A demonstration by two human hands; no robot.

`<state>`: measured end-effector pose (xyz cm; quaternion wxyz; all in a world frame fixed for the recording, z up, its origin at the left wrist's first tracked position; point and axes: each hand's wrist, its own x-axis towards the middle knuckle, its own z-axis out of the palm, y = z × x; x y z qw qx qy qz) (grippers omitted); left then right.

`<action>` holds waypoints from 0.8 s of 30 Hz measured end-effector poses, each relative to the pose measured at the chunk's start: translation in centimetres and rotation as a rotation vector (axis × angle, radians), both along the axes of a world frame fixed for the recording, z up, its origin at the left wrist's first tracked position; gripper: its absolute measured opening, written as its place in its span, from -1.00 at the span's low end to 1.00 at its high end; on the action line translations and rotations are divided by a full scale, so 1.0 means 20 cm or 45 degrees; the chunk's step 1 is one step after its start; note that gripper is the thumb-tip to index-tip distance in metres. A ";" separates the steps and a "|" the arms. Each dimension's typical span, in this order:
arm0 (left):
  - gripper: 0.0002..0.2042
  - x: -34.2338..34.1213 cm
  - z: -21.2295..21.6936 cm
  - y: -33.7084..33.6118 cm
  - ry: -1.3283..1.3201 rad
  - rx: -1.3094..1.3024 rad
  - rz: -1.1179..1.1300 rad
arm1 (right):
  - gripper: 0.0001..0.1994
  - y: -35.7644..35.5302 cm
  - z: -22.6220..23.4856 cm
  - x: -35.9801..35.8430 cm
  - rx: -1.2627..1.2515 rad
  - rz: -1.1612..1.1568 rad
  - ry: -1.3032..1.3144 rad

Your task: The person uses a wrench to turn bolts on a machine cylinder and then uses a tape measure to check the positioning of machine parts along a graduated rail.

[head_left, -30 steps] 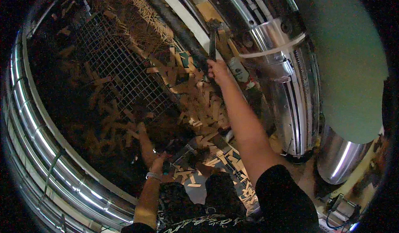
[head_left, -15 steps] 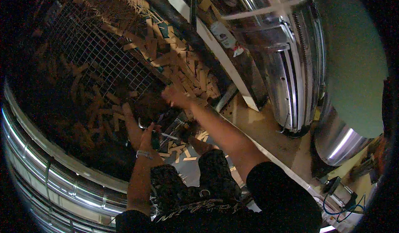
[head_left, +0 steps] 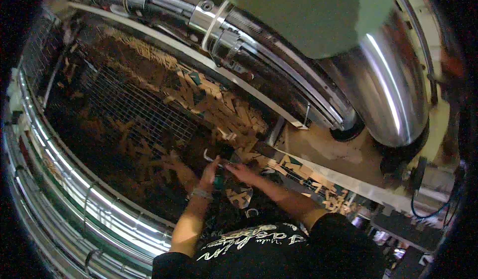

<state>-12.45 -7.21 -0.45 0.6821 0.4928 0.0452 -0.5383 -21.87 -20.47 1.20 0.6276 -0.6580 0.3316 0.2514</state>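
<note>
Both hands meet low over the wire mesh strewn with wood scraps, left hand clamped on a small bent metal tool, seemingly stiff, light, best gripped mid-shank; right hand fingers' closure cannot be told.

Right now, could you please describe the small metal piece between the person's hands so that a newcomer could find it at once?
Start at the dark wire mesh panel strewn with pale wooden strips, between the shiny steel ducts. Follow its near corner down to where the left hand and right hand meet. The thin bent silver metal rod sits just above them; unlike the flat wooden strips around, it is shiny, curved and slender.
</note>
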 end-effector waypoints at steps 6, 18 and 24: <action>-0.56 -0.05 0.47 -0.10 -0.097 0.007 -0.144 | -0.54 -0.75 0.05 -0.31 0.729 -1.352 -0.628; -0.57 -0.07 0.74 0.16 -0.095 0.187 -0.152 | -0.86 -0.85 0.28 -0.11 0.630 -1.666 -0.768; -0.59 0.09 0.62 0.23 0.203 0.240 -0.025 | -0.82 -0.43 0.20 -0.28 0.267 -1.278 -0.441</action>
